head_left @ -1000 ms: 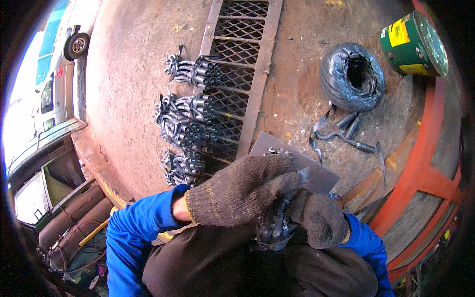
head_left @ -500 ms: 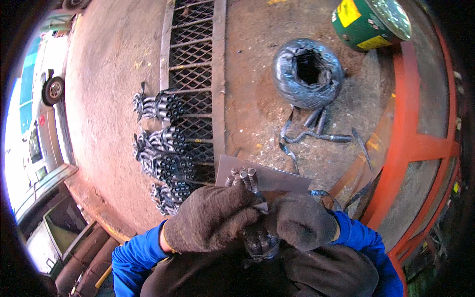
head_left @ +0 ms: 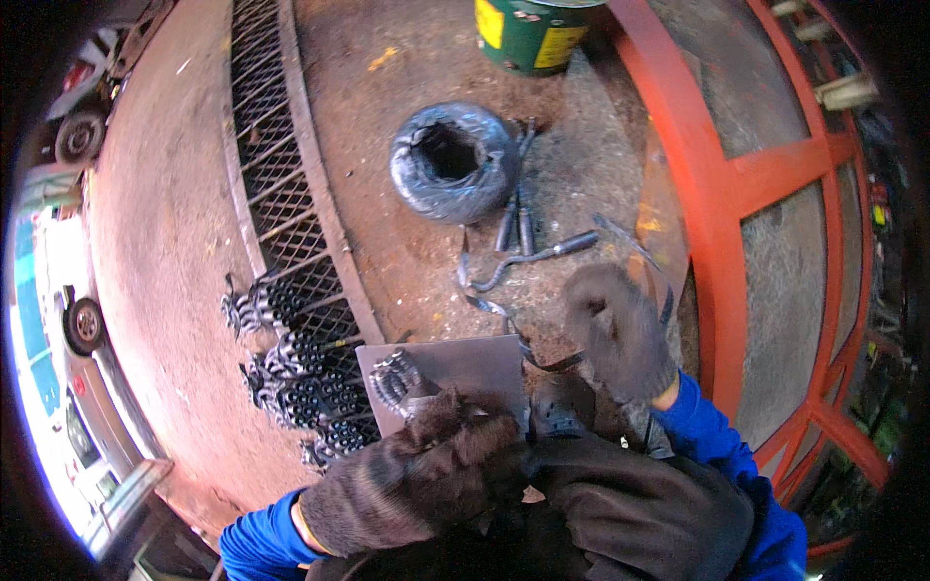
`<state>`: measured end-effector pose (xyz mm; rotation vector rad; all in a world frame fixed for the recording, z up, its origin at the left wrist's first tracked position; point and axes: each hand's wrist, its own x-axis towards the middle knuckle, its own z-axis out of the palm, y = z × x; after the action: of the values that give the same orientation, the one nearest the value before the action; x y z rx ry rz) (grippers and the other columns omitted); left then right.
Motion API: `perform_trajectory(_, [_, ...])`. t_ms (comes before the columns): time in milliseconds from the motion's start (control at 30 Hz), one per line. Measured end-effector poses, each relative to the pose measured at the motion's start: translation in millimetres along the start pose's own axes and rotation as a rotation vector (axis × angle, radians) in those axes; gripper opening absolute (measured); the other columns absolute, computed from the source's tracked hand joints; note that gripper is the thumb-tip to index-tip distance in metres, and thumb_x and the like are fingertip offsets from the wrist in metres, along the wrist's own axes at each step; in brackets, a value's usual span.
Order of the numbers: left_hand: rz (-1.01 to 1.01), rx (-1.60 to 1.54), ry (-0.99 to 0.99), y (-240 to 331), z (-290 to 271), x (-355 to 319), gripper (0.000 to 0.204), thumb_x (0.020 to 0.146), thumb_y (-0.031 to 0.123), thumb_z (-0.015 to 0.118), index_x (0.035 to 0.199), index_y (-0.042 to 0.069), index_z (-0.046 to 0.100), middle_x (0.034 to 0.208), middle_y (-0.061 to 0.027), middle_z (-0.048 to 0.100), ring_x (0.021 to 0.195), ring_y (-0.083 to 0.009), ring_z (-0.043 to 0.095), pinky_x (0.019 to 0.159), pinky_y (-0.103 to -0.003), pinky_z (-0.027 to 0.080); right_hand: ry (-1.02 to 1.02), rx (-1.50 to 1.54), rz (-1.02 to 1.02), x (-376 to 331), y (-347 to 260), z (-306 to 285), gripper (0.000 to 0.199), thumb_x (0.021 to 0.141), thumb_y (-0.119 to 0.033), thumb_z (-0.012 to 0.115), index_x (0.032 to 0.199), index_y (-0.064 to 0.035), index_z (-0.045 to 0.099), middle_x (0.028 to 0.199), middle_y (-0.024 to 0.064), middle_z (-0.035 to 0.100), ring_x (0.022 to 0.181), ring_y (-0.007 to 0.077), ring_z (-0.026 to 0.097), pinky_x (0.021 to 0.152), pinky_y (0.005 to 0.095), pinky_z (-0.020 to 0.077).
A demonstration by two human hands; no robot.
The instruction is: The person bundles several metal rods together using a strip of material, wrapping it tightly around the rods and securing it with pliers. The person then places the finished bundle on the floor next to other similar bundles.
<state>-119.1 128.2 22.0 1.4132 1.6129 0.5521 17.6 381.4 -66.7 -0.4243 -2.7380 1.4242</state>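
Note:
My left hand (head_left: 417,474), in a dark brown work glove, is closed around a bundle of metal rods (head_left: 395,380); their grouped ends stick out above the glove. Its lower part is hidden by the hand. Beneath the bundle lies a flat grey plate (head_left: 489,363), in front of my knees. My right hand (head_left: 623,334), gloved alike, is raised apart from the bundle, to the right of the plate. Its fingers are curled, but motion blur hides whether anything is in them. A dark plastic strip (head_left: 499,307) trails over the floor behind that hand.
A ring-shaped roll of dark plastic wrap (head_left: 453,198) lies ahead, with loose rods (head_left: 524,229) beside it. Several tied bundles of rods (head_left: 310,378) sit left, by a floor grate (head_left: 283,165). A green drum (head_left: 528,48) stands far ahead; an orange frame (head_left: 712,174) rises right.
My right hand has left the bundle and moved up and right. The left hand keeps hold, with the bundle tilted leftward. The whole view has swung, shifting the floor things left.

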Motion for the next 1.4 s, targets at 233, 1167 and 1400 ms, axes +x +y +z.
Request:
perform_trajectory(233, [0.33,0.427,-0.039,-12,24,29,0.054,0.079,0.022,0.053,0.131,0.006,0.055,0.132,-0.014,0.056,0.129,-0.0335,0.047,0.111,-0.053,0.032,-0.075,-0.532,-0.191,26,92,13,0.029,0.08,-0.013,0.066,0.108,-0.0067,0.063,0.108,0.0157,0.062,0.102,0.0347,0.06,0.088,0.0436,0.0484])
perform_trajectory(1167, [-0.417,0.106,0.478,-40,31,-29,0.084,0.063,0.057,0.074,0.125,0.005,0.055,0.106,-0.0163,0.059,0.094,-0.0322,0.059,0.079,-0.043,0.044,-0.089,0.05,-0.035,58,-19,31,0.017,0.085,-0.01,0.066,0.1,-0.0019,0.062,0.096,0.0134,0.064,0.091,0.0266,0.062,0.081,0.0369,0.0493])
perform_trajectory(1400, [-0.841,-0.117,0.608,-29,53,-82,0.088,0.056,0.05,0.081,0.126,0.005,0.053,0.105,-0.0164,0.06,0.095,-0.0355,0.059,0.085,-0.046,0.044,-0.955,-0.099,0.096,84,-61,74,0.033,0.085,-0.025,0.07,0.107,-0.0018,0.061,0.089,0.0206,0.064,0.076,0.0329,0.063,0.069,0.0396,0.0513])
